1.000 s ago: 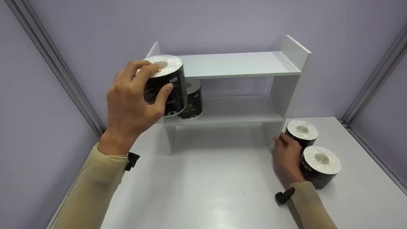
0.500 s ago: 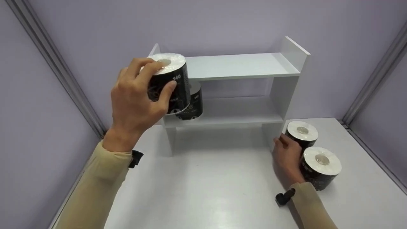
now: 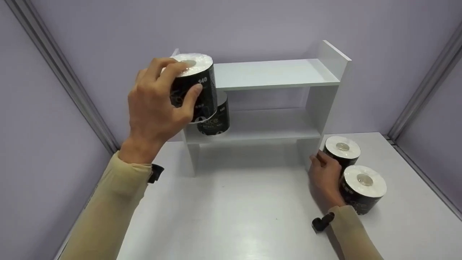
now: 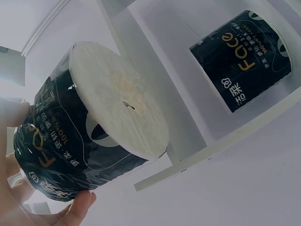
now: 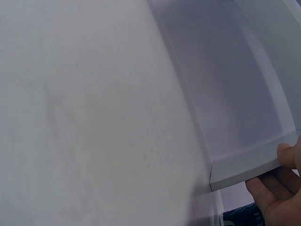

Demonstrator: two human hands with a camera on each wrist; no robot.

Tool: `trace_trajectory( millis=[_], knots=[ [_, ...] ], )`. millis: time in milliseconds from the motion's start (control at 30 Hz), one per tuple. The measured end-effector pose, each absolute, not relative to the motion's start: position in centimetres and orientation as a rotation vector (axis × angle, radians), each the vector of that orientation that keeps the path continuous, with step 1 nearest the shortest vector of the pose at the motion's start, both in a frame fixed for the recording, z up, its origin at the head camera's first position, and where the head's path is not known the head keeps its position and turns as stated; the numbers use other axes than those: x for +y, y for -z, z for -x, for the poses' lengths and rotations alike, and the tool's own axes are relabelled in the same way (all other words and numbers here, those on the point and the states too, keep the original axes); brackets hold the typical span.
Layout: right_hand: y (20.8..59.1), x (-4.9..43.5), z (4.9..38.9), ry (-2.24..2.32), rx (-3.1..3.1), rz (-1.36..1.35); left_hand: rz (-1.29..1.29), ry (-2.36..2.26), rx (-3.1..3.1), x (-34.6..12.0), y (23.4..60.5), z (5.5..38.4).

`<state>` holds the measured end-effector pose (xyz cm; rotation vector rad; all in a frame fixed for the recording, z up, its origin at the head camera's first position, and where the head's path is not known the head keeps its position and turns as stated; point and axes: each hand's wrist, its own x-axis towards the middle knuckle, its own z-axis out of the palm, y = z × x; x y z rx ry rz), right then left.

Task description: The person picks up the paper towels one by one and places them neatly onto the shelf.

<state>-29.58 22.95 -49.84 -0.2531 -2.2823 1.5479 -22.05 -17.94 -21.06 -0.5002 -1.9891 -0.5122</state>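
- Lifts the held roll [image 3: 208, 96] higher with the left hand [image 3: 153, 97], slightly rightward at the left edge of the shelf [image 3: 274, 73].
- Uncovers more of the standing roll [image 3: 221, 123].

the left hand [image 3: 155, 99] grips a dark-wrapped roll [image 3: 206, 95] before the white shelf [image 3: 270, 72] (a second roll [image 3: 221, 120] stands on its lower board [image 3: 270, 124]); the right hand [image 3: 325, 175] holds the shelf's side, beside two more rolls [image 3: 362, 202] on the counter [image 3: 245, 213].

Head cam brightish, w/ glare on tabletop [image 3: 249, 234]; wrist cams dimmer, L blown out @ edge.
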Motion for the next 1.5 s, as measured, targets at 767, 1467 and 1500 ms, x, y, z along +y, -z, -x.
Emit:
trace_trajectory(
  millis=[767,1467,1500],
  knots=[
    [50.2,23.2,29.9,-1.347,-2.312,0.207,0.500,0.528,-1.989,-17.0,19.7,22.7],
    [49.6,23.0,29.2,-1.530,-2.298,0.291,0.490,0.523,-1.992,-16.8,18.3,23.6],
    [49.7,23.1,29.2,-1.525,-2.297,0.290,0.487,0.523,-1.995,-16.8,18.3,23.8]
  ],
)
